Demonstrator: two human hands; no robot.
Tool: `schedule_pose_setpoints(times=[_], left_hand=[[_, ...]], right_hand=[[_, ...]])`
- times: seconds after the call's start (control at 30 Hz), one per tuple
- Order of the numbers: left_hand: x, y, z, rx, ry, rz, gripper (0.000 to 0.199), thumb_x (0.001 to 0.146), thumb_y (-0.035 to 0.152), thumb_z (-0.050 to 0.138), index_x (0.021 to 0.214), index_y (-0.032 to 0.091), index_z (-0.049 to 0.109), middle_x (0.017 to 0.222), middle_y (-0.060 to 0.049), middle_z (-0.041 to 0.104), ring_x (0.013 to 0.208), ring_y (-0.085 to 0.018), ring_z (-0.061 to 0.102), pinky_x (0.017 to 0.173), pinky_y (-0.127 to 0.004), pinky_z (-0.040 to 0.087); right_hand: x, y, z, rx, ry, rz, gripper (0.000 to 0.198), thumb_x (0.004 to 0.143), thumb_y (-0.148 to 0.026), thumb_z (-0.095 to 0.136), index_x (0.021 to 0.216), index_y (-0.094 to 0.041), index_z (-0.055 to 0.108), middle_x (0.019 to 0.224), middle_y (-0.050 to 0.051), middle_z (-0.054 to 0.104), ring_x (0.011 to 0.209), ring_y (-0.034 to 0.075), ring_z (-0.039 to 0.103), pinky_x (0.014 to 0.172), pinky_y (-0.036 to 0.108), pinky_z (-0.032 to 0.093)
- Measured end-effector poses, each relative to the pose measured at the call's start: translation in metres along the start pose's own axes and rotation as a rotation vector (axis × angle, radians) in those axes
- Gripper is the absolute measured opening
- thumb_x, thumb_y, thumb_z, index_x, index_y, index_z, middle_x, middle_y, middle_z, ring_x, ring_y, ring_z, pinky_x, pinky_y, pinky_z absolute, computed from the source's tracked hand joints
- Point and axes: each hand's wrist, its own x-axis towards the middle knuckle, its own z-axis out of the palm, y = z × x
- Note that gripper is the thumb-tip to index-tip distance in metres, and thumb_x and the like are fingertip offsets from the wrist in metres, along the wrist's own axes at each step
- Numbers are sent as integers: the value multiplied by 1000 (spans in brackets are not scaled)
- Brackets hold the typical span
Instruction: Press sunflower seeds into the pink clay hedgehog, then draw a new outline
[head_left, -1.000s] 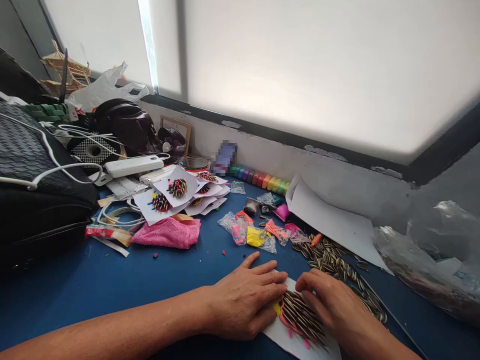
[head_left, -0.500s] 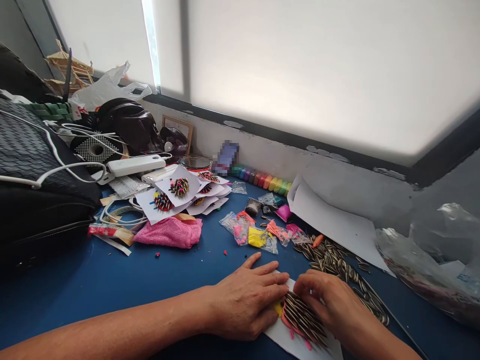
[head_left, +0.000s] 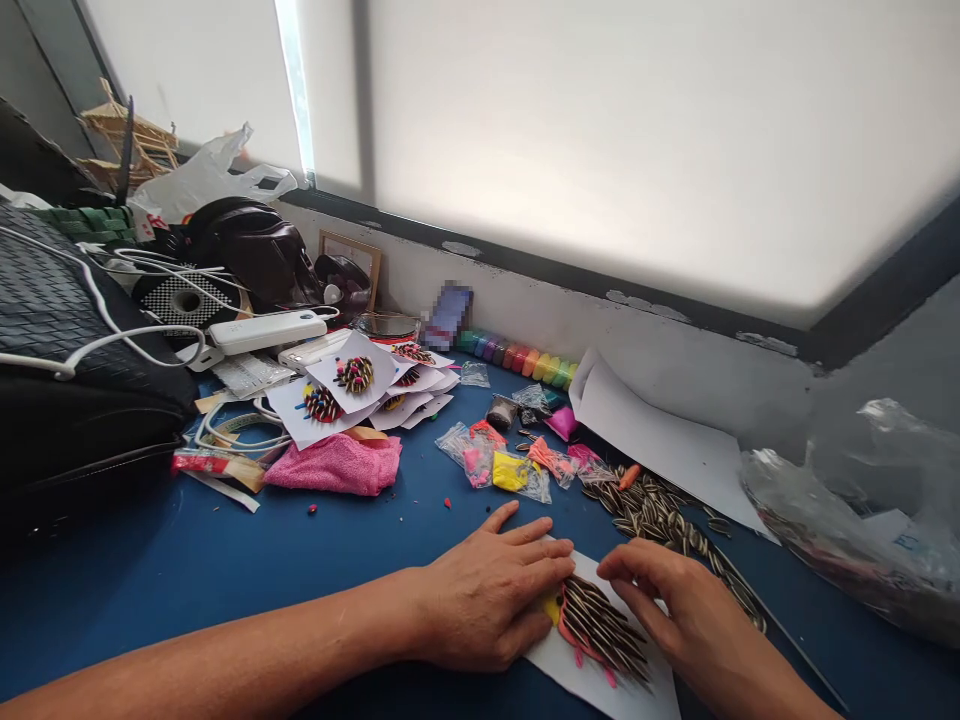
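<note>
My left hand (head_left: 495,585) lies flat with fingers spread, its fingertips pressing on a white sheet of paper (head_left: 574,680). On that sheet is a hedgehog-like figure of pink and yellow clay (head_left: 553,608), partly covered by my left hand. Striped sunflower seeds (head_left: 604,620) stick out of the clay like slanting spines. Just right of the spines hovers my right hand (head_left: 667,600), thumb and forefinger apart and nothing visible between them. Beyond it lies a pile of loose sunflower seeds (head_left: 652,515).
Small bags of coloured clay (head_left: 517,472) lie ahead of my hands. Finished seed pictures on paper (head_left: 352,375) are stacked behind a pink cloth (head_left: 334,463). A black woven bag (head_left: 82,380) stands left; a clear plastic bag (head_left: 855,550) lies right. Large paper (head_left: 652,430) leans at the wall.
My right hand has drawn back a little from the seed spines, and its thumb and forefinger have parted. My left hand stays on the paper. The view has shifted slightly.
</note>
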Motion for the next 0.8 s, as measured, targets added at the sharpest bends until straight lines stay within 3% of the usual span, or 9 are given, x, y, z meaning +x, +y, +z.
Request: schedule_pose_setpoints(times=[0.3,0.5,0.57,0.67,0.8], left_hand=[[0,2,-5,-20,-27,-35,56,90,28,52,143,16,38,151,-11,37,143,-30,26,116,-55,15],[-1,3,-6,-46,60,-14,52,92,33,55,139,14,44,148,-14,41,140,-28,32,116,-43,23],[0,4,-6,-47,135,5,42,94,29,51,133,13,49,140,-15,51,133,-25,43,112,-38,32],[1,3,-4,-15,235,29,27,94,20,44,115,14,60,112,-13,66,104,-21,60,94,-33,46],[2,-1,0,79,274,4,21,90,13,44,93,15,64,90,-10,67,83,-19,60,78,-30,47]], right_hand=[[-34,27,10,82,185,96,30,87,-42,45,86,-29,72,86,2,74,77,18,70,67,25,54],[-42,37,23,32,346,68,33,85,-42,45,83,-26,74,85,5,75,76,19,72,65,25,57],[-41,42,28,-13,353,34,32,86,-38,45,83,-26,74,85,6,75,78,20,72,67,27,57],[-42,51,34,-72,327,7,30,90,-32,44,87,-26,73,90,6,74,82,20,71,71,28,56],[-44,60,40,-120,318,-18,30,93,-29,42,93,-27,71,94,6,72,85,20,70,70,27,55]])
